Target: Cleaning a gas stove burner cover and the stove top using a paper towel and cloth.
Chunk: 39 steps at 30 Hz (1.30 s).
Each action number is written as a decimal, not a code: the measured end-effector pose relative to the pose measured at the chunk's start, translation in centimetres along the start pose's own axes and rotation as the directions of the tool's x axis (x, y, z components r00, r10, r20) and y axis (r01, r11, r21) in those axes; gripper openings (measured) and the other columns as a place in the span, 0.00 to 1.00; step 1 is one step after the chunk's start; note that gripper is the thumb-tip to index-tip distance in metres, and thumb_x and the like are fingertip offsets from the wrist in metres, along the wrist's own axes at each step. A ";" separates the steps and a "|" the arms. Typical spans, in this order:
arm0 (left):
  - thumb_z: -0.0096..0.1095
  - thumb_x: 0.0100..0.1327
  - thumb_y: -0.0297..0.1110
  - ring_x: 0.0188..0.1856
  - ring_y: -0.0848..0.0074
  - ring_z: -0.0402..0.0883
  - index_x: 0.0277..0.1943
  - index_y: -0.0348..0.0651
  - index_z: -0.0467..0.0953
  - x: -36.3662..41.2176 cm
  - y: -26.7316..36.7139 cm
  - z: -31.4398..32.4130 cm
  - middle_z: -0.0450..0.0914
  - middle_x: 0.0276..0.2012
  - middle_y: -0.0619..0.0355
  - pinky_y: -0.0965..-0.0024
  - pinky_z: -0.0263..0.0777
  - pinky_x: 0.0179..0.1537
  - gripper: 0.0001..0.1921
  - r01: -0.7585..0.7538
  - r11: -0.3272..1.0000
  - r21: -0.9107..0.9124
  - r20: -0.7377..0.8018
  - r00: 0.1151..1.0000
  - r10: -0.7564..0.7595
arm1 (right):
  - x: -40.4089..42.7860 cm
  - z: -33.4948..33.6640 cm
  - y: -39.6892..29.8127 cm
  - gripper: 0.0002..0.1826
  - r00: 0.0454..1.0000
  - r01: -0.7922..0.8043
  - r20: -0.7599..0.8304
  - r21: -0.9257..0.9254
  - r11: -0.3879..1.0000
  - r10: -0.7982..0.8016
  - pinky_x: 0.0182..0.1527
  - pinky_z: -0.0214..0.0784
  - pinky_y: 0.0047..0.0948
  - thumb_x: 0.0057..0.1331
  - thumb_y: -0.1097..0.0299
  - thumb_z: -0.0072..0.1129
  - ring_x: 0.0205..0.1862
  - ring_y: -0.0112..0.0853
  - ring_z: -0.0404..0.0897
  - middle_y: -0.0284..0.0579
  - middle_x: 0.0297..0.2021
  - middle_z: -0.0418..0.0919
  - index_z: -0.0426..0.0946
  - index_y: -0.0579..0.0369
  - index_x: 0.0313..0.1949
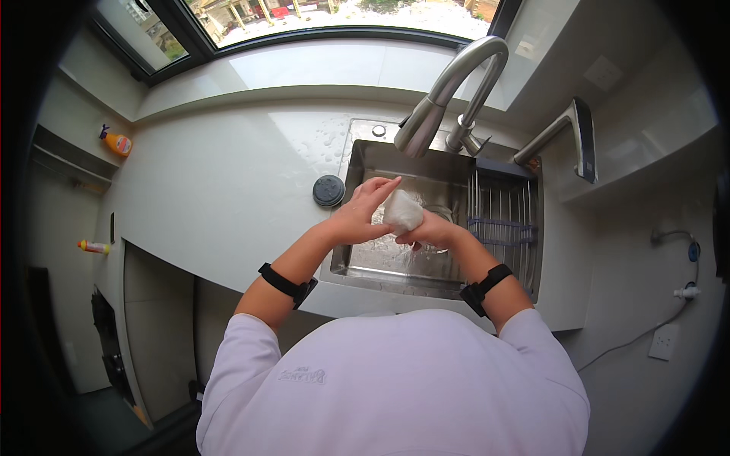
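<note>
Over a stainless steel sink (393, 275), my right hand (434, 229) holds a whitish, wet-looking item (403, 211) from its lower right side. Whether it is a cloth or something firmer, I cannot tell. My left hand (364, 212) is just left of it, fingers spread and thumb pointing toward its lower edge. Any contact between that thumb and the item is unclear. Water drips below the hands onto the wet basin floor. The pull-down spout of a brushed metal faucet (421, 128) hangs above and behind the hands.
A wire drying rack (502, 199) spans the sink's right side. A round dark lid or drain cover (328, 190) lies on the pale counter (228, 171) at the left rim. A second, flat-headed tap (582, 137) stands right. An orange spray bottle (118, 142) is far left.
</note>
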<state>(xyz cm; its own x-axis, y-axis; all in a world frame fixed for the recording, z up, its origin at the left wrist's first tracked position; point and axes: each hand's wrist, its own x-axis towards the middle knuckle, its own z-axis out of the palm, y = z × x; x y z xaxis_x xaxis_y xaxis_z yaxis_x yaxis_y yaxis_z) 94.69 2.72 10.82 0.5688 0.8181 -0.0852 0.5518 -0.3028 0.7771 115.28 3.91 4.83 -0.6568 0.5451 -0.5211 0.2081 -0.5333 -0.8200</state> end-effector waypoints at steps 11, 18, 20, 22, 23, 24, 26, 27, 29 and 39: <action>0.58 0.48 0.31 0.40 0.67 0.74 0.57 0.53 0.66 1.5 0.1 -0.1 0.68 0.53 0.55 0.70 0.73 0.40 0.29 -0.608 0.355 0.710 0.154 0.626 0.765 | 2.0 -1.7 -2.3 0.17 0.845 -0.082 0.516 -0.138 0.987 0.142 0.21 0.54 0.21 0.48 0.71 0.64 0.22 0.22 0.63 0.32 0.24 0.65 0.67 0.50 0.36; 0.52 0.51 0.35 0.25 0.74 0.71 0.47 0.43 0.71 2.6 -2.2 1.1 0.72 0.32 0.57 0.76 0.67 0.26 0.18 -0.349 0.380 0.856 0.047 0.786 0.616 | 1.9 1.4 -2.9 0.11 0.967 -0.183 0.177 -0.029 0.983 0.185 0.13 0.40 0.22 0.54 0.68 0.56 0.12 0.20 0.53 0.30 0.13 0.56 0.62 0.48 0.20; 0.52 0.51 0.35 0.24 0.74 0.71 0.42 0.43 0.71 3.3 -3.1 1.9 0.72 0.30 0.58 0.75 0.67 0.25 0.14 -0.281 0.375 0.883 0.040 0.843 0.536 | 3.2 1.2 -2.3 0.09 0.985 -0.165 0.027 -0.118 0.979 0.169 0.14 0.45 0.24 0.52 0.68 0.57 0.13 0.21 0.57 0.32 0.13 0.60 0.65 0.51 0.21; 0.53 0.49 0.34 0.23 0.74 0.73 0.29 0.44 0.70 3.9 -3.6 2.6 0.72 0.23 0.60 0.76 0.67 0.23 0.06 -0.195 0.351 0.916 0.018 0.893 0.450 | 5.0 1.4 -0.1 0.12 0.947 0.130 -0.204 -0.464 0.876 -0.249 0.25 0.65 0.33 0.50 0.62 0.58 0.22 0.33 0.74 0.44 0.22 0.76 0.75 0.58 0.28; 0.53 0.49 0.34 0.23 0.74 0.73 0.29 0.44 0.70 4.3 -3.4 3.1 0.72 0.23 0.60 0.76 0.67 0.23 0.06 -0.203 0.350 0.914 0.024 0.890 0.455 | 5.5 0.7 0.8 0.12 0.945 0.128 -0.212 -0.461 0.878 -0.249 0.25 0.65 0.33 0.50 0.62 0.58 0.22 0.33 0.74 0.44 0.22 0.76 0.75 0.58 0.28; 0.54 0.49 0.33 0.25 0.72 0.75 0.28 0.44 0.71 4.0 -3.6 3.4 0.73 0.23 0.57 0.75 0.68 0.24 0.04 -0.136 0.432 0.892 -0.013 0.946 0.323 | 5.2 1.6 -0.6 0.13 0.946 -0.038 -0.251 -0.711 0.702 -0.204 0.31 0.68 0.35 0.51 0.61 0.55 0.29 0.37 0.76 0.47 0.26 0.78 0.76 0.57 0.30; 0.54 0.49 0.32 0.26 0.71 0.78 0.26 0.44 0.71 4.5 -3.3 3.9 0.74 0.22 0.55 0.74 0.69 0.25 0.03 -0.077 0.501 0.862 -0.028 0.980 0.198 | 4.7 1.9 -1.4 0.15 0.930 -0.212 -0.319 -0.869 0.448 -0.180 0.36 0.70 0.37 0.52 0.59 0.53 0.35 0.41 0.79 0.49 0.31 0.80 0.78 0.55 0.33; 0.55 0.49 0.31 0.29 0.68 0.79 0.27 0.43 0.73 4.9 -3.2 4.0 0.76 0.24 0.52 0.71 0.71 0.28 0.03 -0.017 0.615 0.789 -0.013 0.999 0.044 | 4.6 1.7 -1.4 0.14 0.924 -0.242 -0.336 -0.886 0.396 -0.184 0.36 0.70 0.37 0.51 0.58 0.52 0.36 0.43 0.78 0.50 0.32 0.80 0.79 0.52 0.32; 0.55 0.49 0.30 0.33 0.65 0.81 0.27 0.42 0.74 5.5 -3.1 4.0 0.78 0.26 0.49 0.68 0.73 0.31 0.03 0.058 0.707 0.705 0.026 0.994 -0.107 | 4.5 1.4 -1.4 0.13 0.916 -0.275 -0.354 -0.897 0.346 -0.190 0.37 0.70 0.38 0.51 0.57 0.50 0.37 0.45 0.78 0.50 0.32 0.79 0.79 0.49 0.30; 0.65 0.38 0.34 0.39 0.55 0.78 0.32 0.35 0.77 6.3 -6.0 4.8 0.80 0.33 0.44 0.62 0.72 0.40 0.16 0.303 0.912 0.277 0.362 0.846 -0.391 | 4.7 0.5 -0.4 0.08 0.960 -0.166 -0.163 -0.986 0.006 -0.228 0.33 0.72 0.35 0.46 0.63 0.55 0.32 0.39 0.80 0.44 0.28 0.80 0.79 0.48 0.25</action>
<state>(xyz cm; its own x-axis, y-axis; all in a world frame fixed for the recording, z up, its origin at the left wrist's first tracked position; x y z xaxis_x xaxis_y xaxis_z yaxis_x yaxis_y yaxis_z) 97.85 7.37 2.64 0.4863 0.6339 -0.6014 0.8444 -0.1639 0.5100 111.81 6.35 2.81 -0.5597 0.7502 -0.3522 0.8250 0.5444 -0.1514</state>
